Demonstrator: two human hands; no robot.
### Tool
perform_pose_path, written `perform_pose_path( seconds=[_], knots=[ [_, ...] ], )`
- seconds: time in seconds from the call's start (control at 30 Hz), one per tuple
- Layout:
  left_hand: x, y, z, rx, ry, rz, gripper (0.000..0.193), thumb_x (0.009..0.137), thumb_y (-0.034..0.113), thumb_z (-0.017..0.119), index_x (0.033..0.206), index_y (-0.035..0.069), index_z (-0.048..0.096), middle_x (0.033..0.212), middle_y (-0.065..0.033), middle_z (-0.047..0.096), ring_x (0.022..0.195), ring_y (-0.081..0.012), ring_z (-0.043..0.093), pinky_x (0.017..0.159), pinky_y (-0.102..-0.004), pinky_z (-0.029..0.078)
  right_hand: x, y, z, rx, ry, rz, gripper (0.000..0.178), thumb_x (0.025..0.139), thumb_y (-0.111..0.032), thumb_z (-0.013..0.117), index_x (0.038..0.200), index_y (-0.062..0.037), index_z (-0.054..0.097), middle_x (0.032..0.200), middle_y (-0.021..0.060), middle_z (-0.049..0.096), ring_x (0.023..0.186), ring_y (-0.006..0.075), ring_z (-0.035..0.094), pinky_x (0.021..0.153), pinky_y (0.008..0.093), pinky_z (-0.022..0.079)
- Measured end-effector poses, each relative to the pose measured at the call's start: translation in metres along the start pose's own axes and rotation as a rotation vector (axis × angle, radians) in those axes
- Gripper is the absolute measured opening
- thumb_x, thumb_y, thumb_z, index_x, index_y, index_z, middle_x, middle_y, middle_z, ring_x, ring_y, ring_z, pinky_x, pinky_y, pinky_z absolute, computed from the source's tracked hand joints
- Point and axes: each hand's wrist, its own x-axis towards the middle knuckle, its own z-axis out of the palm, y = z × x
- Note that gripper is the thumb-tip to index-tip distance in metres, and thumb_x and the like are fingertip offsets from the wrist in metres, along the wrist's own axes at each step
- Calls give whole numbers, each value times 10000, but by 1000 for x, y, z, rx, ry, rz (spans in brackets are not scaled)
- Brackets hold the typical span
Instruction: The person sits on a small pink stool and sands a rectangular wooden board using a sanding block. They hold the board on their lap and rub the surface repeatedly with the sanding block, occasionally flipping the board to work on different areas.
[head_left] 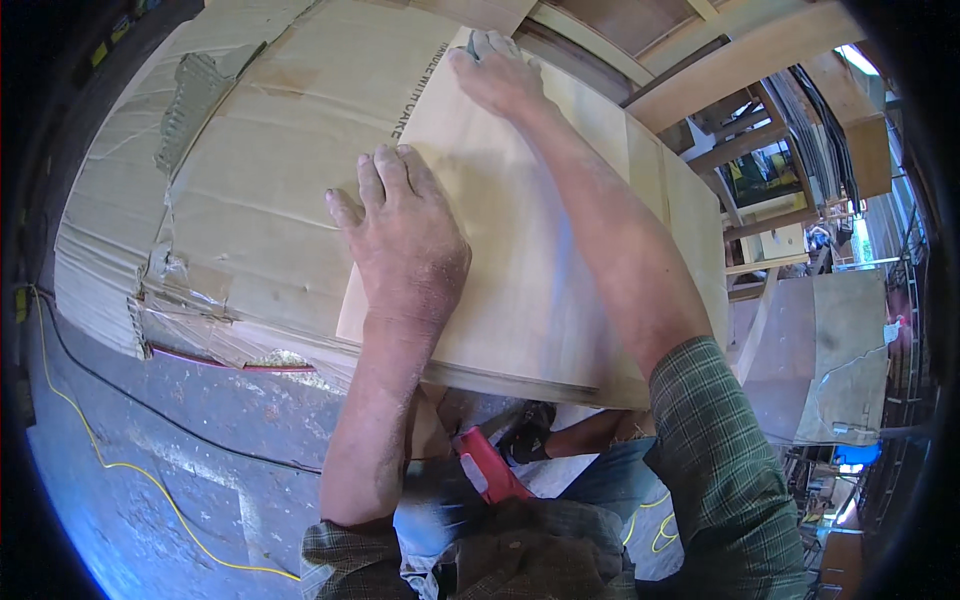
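A pale, smooth wooden panel (500, 250) lies flat on a large sheet of brown cardboard (280, 190). My left hand (405, 235) is open across the panel's left edge, its fingers spread and pointing away from me. Farther off, near the far end of the panel, my right hand (500, 80) presses down with its fingers curled. A sliver of something dark and greenish shows at those fingers; most of it is hidden under the hand, so its kind is unclear. Fine dust coats both hands.
Torn cardboard (195, 110) sticks up at the left. A wooden frame (740, 65) stands at the far right. Below, a yellow cord (130, 466) and a black cable (190, 425) cross the concrete floor. A red object (490, 468) is by my legs.
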Motion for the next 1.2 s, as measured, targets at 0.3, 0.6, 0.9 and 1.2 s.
perform_pose_path(
  seconds=[0.3, 0.6, 0.9, 1.2],
  knots=[
    [1, 0, -6, -13, -18, 3, 515, 818, 86, 508, 1297, -78, 421, 1315, -224, 443, 1276, -356, 403, 1028, -612, 268, 6, -2, -20, -147, -123, 9, 620, 905, -480, 303, 1357, -77, 436, 1421, 143, 416, 1301, 335, 395, 1068, 473, 294],
    [0, 1, -9, -3, -12, 19, 530, 805, 84, 533, 1297, -79, 422, 1319, -228, 439, 1270, -355, 410, 1025, -608, 280, 21, 32, -19, -155, -144, -107, 611, 921, -486, 303, 1348, -69, 434, 1424, 126, 409, 1335, 326, 353, 1077, 550, 244],
    [-1, 2, -7, 20, -19, 9, 513, 832, 104, 516, 1305, -68, 420, 1325, -224, 433, 1277, -349, 402, 1027, -604, 278, 9, 34, -25, -239, -124, -205, 558, 902, -435, 374, 1307, -71, 494, 1358, 106, 488, 1285, 304, 418, 1028, 571, 289],
    [-1, 1, -8, 64, -35, 29, 471, 866, 118, 476, 1301, -59, 430, 1323, -231, 433, 1264, -356, 417, 1015, -606, 287, -7, 30, -32, -140, -191, -136, 602, 919, -479, 378, 1331, -52, 478, 1384, 179, 449, 1264, 362, 433, 1061, 431, 319]
  ],
)
